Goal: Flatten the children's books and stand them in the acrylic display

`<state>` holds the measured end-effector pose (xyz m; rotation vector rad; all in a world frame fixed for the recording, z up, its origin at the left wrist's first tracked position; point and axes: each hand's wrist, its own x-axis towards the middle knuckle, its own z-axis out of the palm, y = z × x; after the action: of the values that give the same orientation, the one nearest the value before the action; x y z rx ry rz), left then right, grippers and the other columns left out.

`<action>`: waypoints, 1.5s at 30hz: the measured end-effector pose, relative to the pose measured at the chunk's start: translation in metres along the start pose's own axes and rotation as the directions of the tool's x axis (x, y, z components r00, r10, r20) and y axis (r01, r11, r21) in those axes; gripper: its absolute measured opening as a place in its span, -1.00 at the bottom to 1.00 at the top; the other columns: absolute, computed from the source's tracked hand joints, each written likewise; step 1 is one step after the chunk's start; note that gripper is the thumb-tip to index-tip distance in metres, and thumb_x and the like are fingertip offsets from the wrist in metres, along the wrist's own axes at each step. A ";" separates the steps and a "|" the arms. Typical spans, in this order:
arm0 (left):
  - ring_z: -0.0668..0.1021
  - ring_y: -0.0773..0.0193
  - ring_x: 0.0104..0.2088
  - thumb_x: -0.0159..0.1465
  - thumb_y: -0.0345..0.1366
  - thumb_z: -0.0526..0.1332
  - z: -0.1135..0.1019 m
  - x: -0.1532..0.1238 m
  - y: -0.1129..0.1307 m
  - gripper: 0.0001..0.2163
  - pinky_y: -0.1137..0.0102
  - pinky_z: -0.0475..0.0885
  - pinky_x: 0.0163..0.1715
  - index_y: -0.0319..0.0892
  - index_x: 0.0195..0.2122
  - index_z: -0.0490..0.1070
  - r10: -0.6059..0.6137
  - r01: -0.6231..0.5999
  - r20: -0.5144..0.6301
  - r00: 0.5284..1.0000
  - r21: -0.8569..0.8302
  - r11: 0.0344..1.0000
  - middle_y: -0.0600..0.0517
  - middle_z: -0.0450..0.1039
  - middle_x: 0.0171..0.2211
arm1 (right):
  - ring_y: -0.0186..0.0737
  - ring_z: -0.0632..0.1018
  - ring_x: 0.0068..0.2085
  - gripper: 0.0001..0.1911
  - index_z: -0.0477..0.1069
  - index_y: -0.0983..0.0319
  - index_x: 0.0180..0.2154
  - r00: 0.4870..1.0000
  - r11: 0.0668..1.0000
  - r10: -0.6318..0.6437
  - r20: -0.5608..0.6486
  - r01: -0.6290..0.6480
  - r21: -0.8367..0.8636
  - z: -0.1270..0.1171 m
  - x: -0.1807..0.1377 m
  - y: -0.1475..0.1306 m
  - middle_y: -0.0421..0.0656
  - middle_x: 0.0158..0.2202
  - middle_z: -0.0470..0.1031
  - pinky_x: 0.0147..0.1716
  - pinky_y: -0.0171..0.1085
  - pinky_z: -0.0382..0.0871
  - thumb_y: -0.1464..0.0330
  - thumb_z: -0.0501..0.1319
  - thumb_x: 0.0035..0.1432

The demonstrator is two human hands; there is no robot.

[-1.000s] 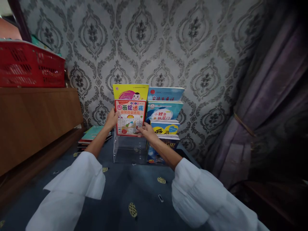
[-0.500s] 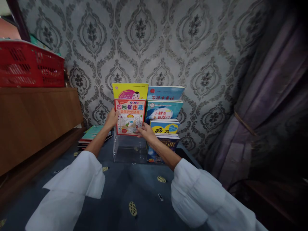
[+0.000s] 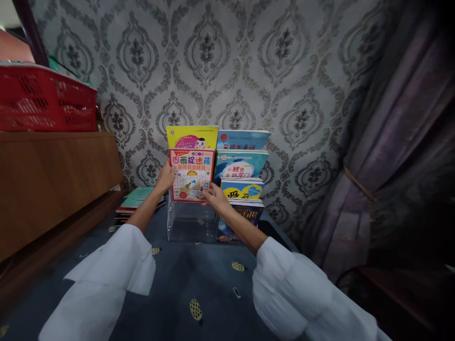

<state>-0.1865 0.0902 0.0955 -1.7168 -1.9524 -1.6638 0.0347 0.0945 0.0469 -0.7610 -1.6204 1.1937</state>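
Observation:
A red-bordered children's book (image 3: 192,175) stands upright in the left column of a clear acrylic book rack (image 3: 194,228). My left hand (image 3: 166,177) grips its left edge, and my right hand (image 3: 216,196) is closed at its lower right edge, fingers on the cover. Behind it rises a yellow book (image 3: 192,135). The right column carries a blue book (image 3: 243,139) at the top, a teal book (image 3: 242,164) below it, then a blue-and-yellow book (image 3: 241,189) and a dark blue book (image 3: 231,229), partly covered by my right forearm. Below the red-bordered book, the rack's transparent front shows.
Left of the rack lies a stack of books (image 3: 139,198) on the dark blue patterned cloth (image 3: 170,293). A red plastic basket (image 3: 48,102) sits on a wooden cabinet (image 3: 57,184). Patterned wallpaper (image 3: 231,61) rises behind, and a tied curtain (image 3: 359,156) hangs at right.
The view has shifted slightly, so the scene sits a little lower. Both hands keep hold of the red-bordered book, which looks nearly unmoved in the rack.

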 end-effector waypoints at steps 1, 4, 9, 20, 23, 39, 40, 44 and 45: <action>0.56 -0.07 0.00 0.35 -0.26 0.04 -0.001 0.000 0.000 -0.82 0.05 0.41 0.07 -0.17 -0.14 0.36 0.006 -0.006 0.002 1.000 -0.003 1.000 -0.21 0.54 -0.11 | -0.19 0.63 -0.29 -0.64 0.33 0.22 -0.04 1.000 1.000 -0.001 0.005 0.001 0.003 0.000 -0.001 -0.001 -0.23 -0.37 0.45 -0.56 -0.39 0.51 0.47 0.22 0.07; 0.55 -0.04 0.00 0.34 -0.26 0.04 -0.002 -0.002 -0.001 -0.83 0.07 0.41 0.08 -0.17 -0.13 0.35 0.022 -0.022 0.006 1.000 -0.015 1.000 -0.18 0.55 -0.10 | -0.20 0.63 -0.29 -0.62 0.35 0.22 -0.01 1.000 1.000 -0.002 0.023 0.001 0.017 -0.001 -0.006 -0.005 -0.23 -0.37 0.46 -0.55 -0.41 0.50 0.46 0.22 0.09; 0.55 -0.06 0.00 0.34 -0.27 0.05 -0.004 -0.006 -0.005 -0.82 0.05 0.41 0.08 -0.16 -0.14 0.39 0.027 -0.027 0.015 1.000 -0.034 0.999 -0.17 0.55 -0.11 | -0.23 0.63 -0.27 -0.48 0.29 0.24 0.15 0.999 0.999 0.016 0.030 -0.017 0.045 0.001 -0.023 -0.003 -0.19 -0.29 0.49 -0.53 -0.42 0.51 0.46 0.23 0.13; 0.53 -0.06 0.05 0.34 -0.24 0.05 -0.007 -0.009 -0.012 -0.77 0.05 0.38 0.13 -0.19 -0.11 0.43 0.013 -0.011 0.033 0.999 -0.046 0.999 -0.17 0.56 -0.03 | -0.23 0.64 -0.30 -0.32 0.23 0.25 0.28 0.962 0.987 0.153 0.226 -0.162 0.023 0.015 -0.105 0.057 -0.09 -0.15 0.52 -0.53 -0.38 0.46 0.41 0.24 0.12; 0.52 -0.05 0.07 0.34 -0.25 0.04 -0.006 -0.010 -0.012 -0.74 0.05 0.37 0.14 -0.21 -0.08 0.43 0.019 -0.017 0.040 0.999 -0.047 0.999 -0.20 0.54 0.00 | -0.23 0.63 -0.31 -0.31 0.23 0.26 0.28 0.952 0.978 0.202 0.232 -0.209 0.008 0.015 -0.121 0.072 -0.09 -0.15 0.52 -0.53 -0.36 0.46 0.40 0.25 0.10; 0.48 -0.01 0.16 0.37 -0.23 0.03 -0.017 -0.025 -0.014 -0.71 0.08 0.32 0.21 -0.20 0.03 0.38 0.123 -0.116 0.090 0.988 -0.072 0.991 -0.18 0.48 0.09 | -0.24 0.64 -0.31 -0.45 0.36 0.17 0.16 0.912 0.921 0.351 0.214 -0.377 0.095 0.016 -0.167 0.123 -0.15 -0.24 0.54 -0.50 -0.38 0.48 0.38 0.29 0.11; 0.47 -0.01 0.16 0.37 -0.25 0.03 -0.017 -0.026 -0.013 -0.72 0.09 0.31 0.22 -0.21 0.03 0.37 0.124 -0.117 0.093 0.988 -0.071 0.991 -0.18 0.48 0.10 | -0.23 0.64 -0.30 -0.46 0.37 0.17 0.14 0.912 0.919 0.351 0.213 -0.379 0.110 0.016 -0.169 0.125 -0.15 -0.23 0.54 -0.48 -0.36 0.50 0.38 0.30 0.09; 0.49 -0.01 0.12 0.38 -0.25 0.05 -0.024 -0.027 -0.012 -0.73 0.10 0.32 0.20 -0.24 0.02 0.36 0.173 -0.173 0.121 0.977 -0.012 0.985 -0.19 0.49 0.04 | -0.20 0.65 -0.29 -0.42 0.38 0.19 0.14 0.921 0.916 0.328 0.211 -0.364 0.166 0.013 -0.173 0.133 -0.14 -0.23 0.56 -0.45 -0.33 0.52 0.34 0.33 0.06; 0.50 0.00 0.10 0.39 -0.24 0.05 -0.028 -0.027 -0.014 -0.72 0.10 0.33 0.18 -0.25 0.03 0.36 0.201 -0.204 0.131 0.971 0.008 0.979 -0.18 0.49 0.02 | -0.19 0.65 -0.29 -0.41 0.37 0.19 0.15 0.924 0.918 0.319 0.211 -0.356 0.176 0.012 -0.173 0.135 -0.13 -0.23 0.56 -0.45 -0.32 0.52 0.32 0.34 0.05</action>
<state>-0.2023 0.0550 0.0805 -1.9860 -1.7649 -1.4928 0.0780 -0.0170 -0.1377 -0.8388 -1.5081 1.6979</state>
